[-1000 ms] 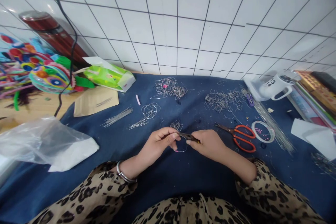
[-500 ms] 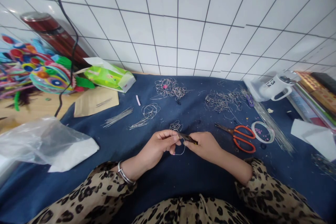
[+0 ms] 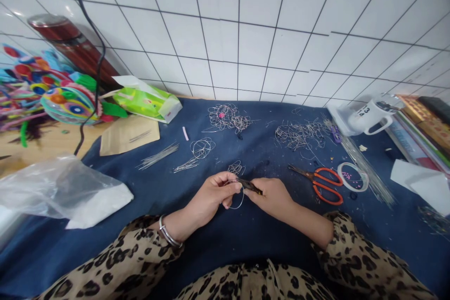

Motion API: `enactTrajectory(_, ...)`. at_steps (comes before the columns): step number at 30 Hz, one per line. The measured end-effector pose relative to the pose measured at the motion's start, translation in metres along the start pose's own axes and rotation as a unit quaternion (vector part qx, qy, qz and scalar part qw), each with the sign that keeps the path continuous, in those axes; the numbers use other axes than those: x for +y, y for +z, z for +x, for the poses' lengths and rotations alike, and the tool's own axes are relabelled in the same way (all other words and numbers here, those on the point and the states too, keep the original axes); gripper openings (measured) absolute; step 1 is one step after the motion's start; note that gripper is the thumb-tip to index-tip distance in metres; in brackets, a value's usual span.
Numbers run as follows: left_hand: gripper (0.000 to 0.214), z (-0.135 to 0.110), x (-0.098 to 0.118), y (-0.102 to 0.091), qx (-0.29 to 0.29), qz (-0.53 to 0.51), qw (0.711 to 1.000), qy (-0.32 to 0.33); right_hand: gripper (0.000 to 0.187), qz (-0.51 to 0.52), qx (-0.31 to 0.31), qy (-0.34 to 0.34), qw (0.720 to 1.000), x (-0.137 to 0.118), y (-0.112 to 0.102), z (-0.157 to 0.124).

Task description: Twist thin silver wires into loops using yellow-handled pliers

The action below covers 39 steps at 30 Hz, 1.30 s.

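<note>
Between thumb and fingers, my left hand pinches a thin wire bent into a loop that hangs below the fingertips. My right hand is closed around dark pliers, whose jaws reach the wire at my left fingertips. The jaws' exact grip on it is too small to make out. Just beyond my hands lies a small coil of wire loops. Orange-handled scissors rest to the right of my right hand.
Tangled wires and another wire heap lie farther back on the blue cloth. Straight wires are at left. A clear tape roll and a white mug stand right; a plastic bag lies left.
The wire loop has shifted slightly left and its shape has turned a little. My right hand with the pliers has moved slightly left, closer to my left hand.
</note>
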<state>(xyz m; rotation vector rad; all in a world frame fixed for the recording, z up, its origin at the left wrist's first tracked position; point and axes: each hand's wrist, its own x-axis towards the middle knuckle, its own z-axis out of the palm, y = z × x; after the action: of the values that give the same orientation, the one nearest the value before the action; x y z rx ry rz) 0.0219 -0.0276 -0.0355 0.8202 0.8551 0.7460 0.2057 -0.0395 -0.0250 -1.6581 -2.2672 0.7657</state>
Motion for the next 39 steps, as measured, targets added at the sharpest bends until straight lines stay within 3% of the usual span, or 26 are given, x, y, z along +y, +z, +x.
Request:
enactTrajectory(12, 0.019, -0.001, 0.001, -0.002, 0.015, 0.106, 0.991, 0.079, 0.034, 0.043, -0.019, 0.007, 0.999, 0.003, -0.005, 0.002)
enactTrajectory(17, 0.021, 0.000, 0.004, -0.005, -0.008, 0.154, 0.985, 0.071, 0.031, 0.054, -0.028, -0.026, 0.998, 0.007, -0.012, 0.003)
enactTrajectory(23, 0.019, 0.001, 0.004, -0.003, -0.053, 0.266, 0.961, 0.054, 0.020, 0.141, 0.034, -0.042, 0.988, 0.002, -0.012, 0.004)
enactTrajectory(27, 0.021, 0.000, 0.002, -0.001, -0.054, 0.299, 0.952, 0.042, 0.018, 0.165, 0.042, -0.054, 0.984, -0.009, -0.010, 0.005)
enactTrajectory(39, 0.020, -0.002, -0.001, -0.003, -0.045, 0.211, 0.976, 0.037, 0.018, 0.289, 0.043, 0.016, 0.956, -0.014, -0.006, 0.003)
